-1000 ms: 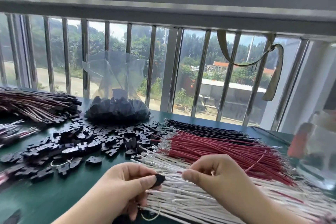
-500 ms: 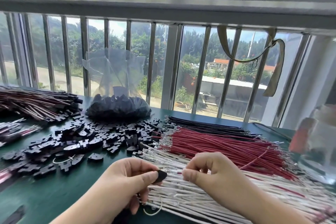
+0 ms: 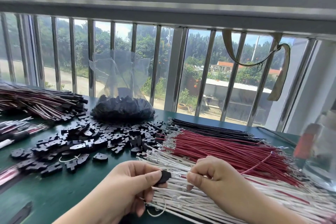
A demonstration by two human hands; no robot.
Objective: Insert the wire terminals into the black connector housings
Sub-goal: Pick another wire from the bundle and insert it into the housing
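My left hand (image 3: pixel 127 185) pinches a small black connector housing (image 3: pixel 165 176) between thumb and fingers, low in the middle of the view. Just to its right, my right hand (image 3: pixel 212 178) pinches a white wire (image 3: pixel 179 174) whose end points at the housing. Both hands hover over a bundle of white wires (image 3: pixel 190 198). Beyond it lie a bundle of red wires (image 3: pixel 218 145) and a bundle of black wires (image 3: pixel 209 129), all with metal terminals at their left ends. A heap of loose black housings (image 3: pixel 87 140) is spread over the green table (image 3: pixel 54 192) to the left.
A clear plastic bag (image 3: pixel 121 107) full of black housings stands at the back by the barred window. Finished wire assemblies (image 3: pixel 40 102) are piled at the far left. A blurred clear container (image 3: pixel 321 151) stands at the right edge. A strap (image 3: pixel 280 76) hangs from the bars.
The hands have stayed close together with the white wire held against the housing. The view has shifted slightly; nothing else on the table has moved.
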